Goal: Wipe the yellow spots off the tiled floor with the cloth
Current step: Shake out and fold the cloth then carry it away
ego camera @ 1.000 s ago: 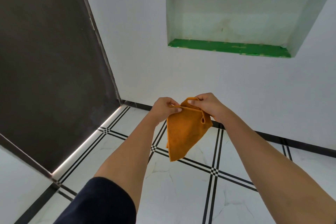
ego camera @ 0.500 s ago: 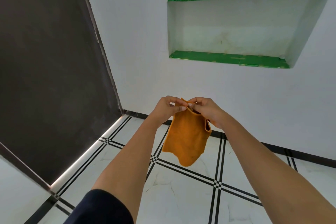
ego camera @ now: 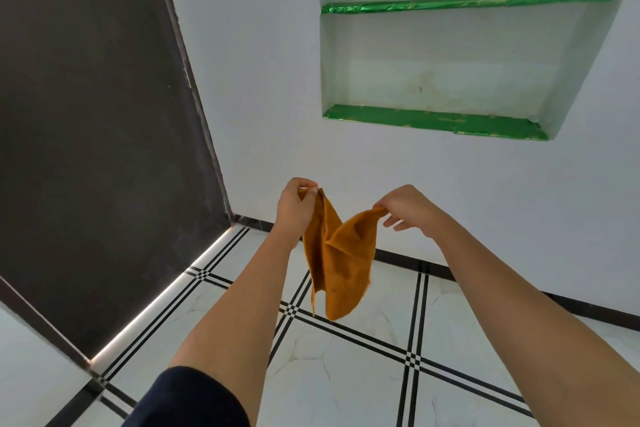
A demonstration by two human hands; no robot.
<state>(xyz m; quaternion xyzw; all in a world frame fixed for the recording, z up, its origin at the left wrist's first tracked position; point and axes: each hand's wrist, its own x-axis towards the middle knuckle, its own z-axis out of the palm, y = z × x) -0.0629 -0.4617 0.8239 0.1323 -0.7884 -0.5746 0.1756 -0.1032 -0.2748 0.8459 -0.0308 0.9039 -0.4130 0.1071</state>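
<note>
An orange cloth (ego camera: 337,260) hangs in the air in front of me, above the white tiled floor (ego camera: 353,378) with black line borders. My left hand (ego camera: 296,208) pinches one top corner of the cloth. My right hand (ego camera: 405,210) pinches the other top corner between thumb and forefinger, its other fingers spread. The cloth sags in a V between the two hands and its lower end dangles free. No yellow spots show on the visible tiles.
A dark door or panel (ego camera: 90,135) fills the left side. A white wall stands ahead with a recessed niche (ego camera: 446,66) lined by green shelves. A black skirting strip (ego camera: 485,284) runs along the wall's base.
My hands have drawn apart, spreading the top edge of the cloth, which was bunched between them before. The view has tilted down a little.
</note>
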